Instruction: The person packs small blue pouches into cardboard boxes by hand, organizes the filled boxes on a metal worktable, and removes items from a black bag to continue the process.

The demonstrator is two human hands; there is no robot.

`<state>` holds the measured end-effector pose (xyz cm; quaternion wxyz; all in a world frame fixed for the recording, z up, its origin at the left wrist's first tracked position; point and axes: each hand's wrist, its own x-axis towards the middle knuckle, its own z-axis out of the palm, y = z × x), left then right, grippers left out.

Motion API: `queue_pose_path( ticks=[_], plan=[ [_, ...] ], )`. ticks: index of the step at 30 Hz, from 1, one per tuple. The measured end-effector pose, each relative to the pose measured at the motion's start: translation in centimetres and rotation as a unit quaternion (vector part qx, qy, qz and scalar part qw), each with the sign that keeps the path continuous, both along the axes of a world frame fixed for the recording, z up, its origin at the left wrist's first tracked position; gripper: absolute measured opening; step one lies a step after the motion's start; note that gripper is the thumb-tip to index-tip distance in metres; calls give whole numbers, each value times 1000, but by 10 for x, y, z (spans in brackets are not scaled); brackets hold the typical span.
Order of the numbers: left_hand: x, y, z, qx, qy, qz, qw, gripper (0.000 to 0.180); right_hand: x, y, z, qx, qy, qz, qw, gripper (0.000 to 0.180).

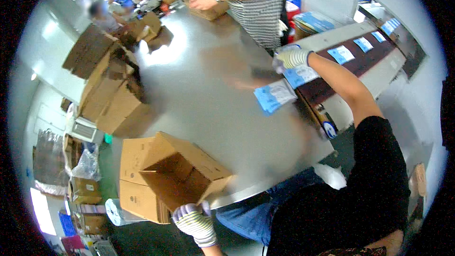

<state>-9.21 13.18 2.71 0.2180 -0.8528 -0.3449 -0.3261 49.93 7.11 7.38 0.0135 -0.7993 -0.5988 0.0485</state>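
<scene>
My left hand (194,224), in a striped knit glove, grips the near rim of an open cardboard box (218,173), fingers and thumb on its edge. The box lies tilted at the table's near edge, its dark inside facing up. Far to the right, my right hand (293,59), gloved alike, curls its fingers at the end of a conveyor belt (327,83). A blue and white packet (302,77) lies directly below it; what its fingers hold is hidden. Beside the belt's end, a small pile of similar packets (274,96) rests on the grey table (199,99).
More packets (341,55) lie spaced along the belt. Flattened cartons (137,180) stand beside my box, and further open cartons (118,109) line the table's left edge. Across the table, a person (258,14) has a hand at another carton (208,9). Other people sit farther back.
</scene>
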Motion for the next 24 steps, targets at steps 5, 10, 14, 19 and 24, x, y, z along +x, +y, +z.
queue_pose_path(
  ticks=[5, 10, 14, 19, 24],
  plan=[
    [19, -30, -28, -66, 40, -84, 993, 39, 32, -87, -73, -254, 95, 71, 960, 58],
    [26, -34, -34, -88, 63, -105, 989, 40, 2, -100, -117, -368, 108, 52, 922, 47],
    [41, -37, -29, -78, 43, -136, 987, 40, -64, -125, -86, -403, 151, -65, 900, 52],
    [47, -41, -26, -86, 52, -143, 985, 40, -180, -178, -147, -228, 15, -1, 974, 70],
    [55, -44, -26, -87, 47, -154, 983, 38, -213, -190, -152, -17, 392, 22, 920, 60]
  ],
)
